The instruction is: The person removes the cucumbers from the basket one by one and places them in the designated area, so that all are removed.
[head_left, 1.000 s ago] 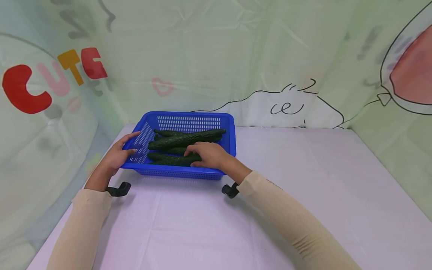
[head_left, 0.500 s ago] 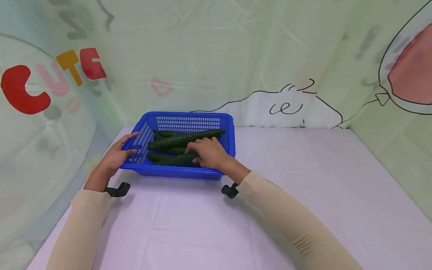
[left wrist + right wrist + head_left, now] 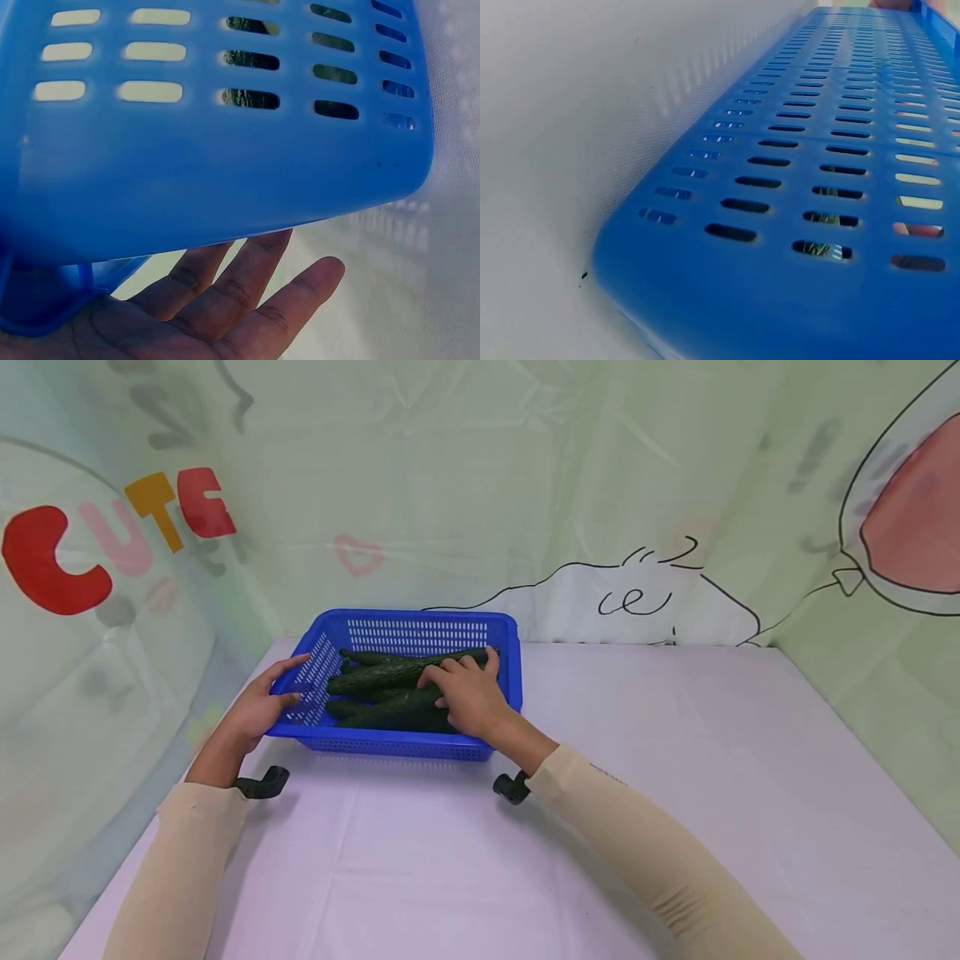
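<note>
A blue slotted plastic basket (image 3: 408, 745) holds several dark green, bumpy cucumbers (image 3: 375, 675). At its left end, my left hand (image 3: 258, 706) holds the rim, thumb over the edge. In the left wrist view, the fingers (image 3: 247, 292) of that hand extend beside the basket's wall (image 3: 210, 165). My right hand (image 3: 472, 700) is inside the basket near its front right, fingers bent around the right end of a front cucumber (image 3: 401, 710), which slants up toward the hand. In the right wrist view, the basket's slotted side (image 3: 780, 285) hides that hand's grip.
The basket stands on a pale lilac tablecloth (image 3: 420, 860), near its back edge. Behind and beside the table hangs a light green printed curtain (image 3: 465, 485). A black wrist mount (image 3: 264, 782) sits on the left wrist, another (image 3: 512, 787) on the right.
My right hand has shifted slightly up and right, its fingers spreading over the cucumbers. The right end of the front cucumber has risen with it. My left hand has stayed at the rim.
</note>
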Demonstrator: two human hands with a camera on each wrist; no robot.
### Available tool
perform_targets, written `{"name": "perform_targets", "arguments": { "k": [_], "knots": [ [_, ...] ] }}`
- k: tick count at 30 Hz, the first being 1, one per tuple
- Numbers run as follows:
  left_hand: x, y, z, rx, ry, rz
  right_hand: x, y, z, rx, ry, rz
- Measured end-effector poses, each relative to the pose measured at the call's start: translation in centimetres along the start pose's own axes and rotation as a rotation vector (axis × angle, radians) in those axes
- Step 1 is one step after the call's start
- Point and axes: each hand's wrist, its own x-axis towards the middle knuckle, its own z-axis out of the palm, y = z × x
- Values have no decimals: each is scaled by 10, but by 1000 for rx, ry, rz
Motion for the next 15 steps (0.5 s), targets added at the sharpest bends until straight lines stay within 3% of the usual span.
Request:
{"name": "perform_targets", "arguments": {
  "k": [15],
  "knots": [
    [0, 0, 1, -14, 6, -6, 0, 0, 2, 23, 91, 23]
  ]
}}
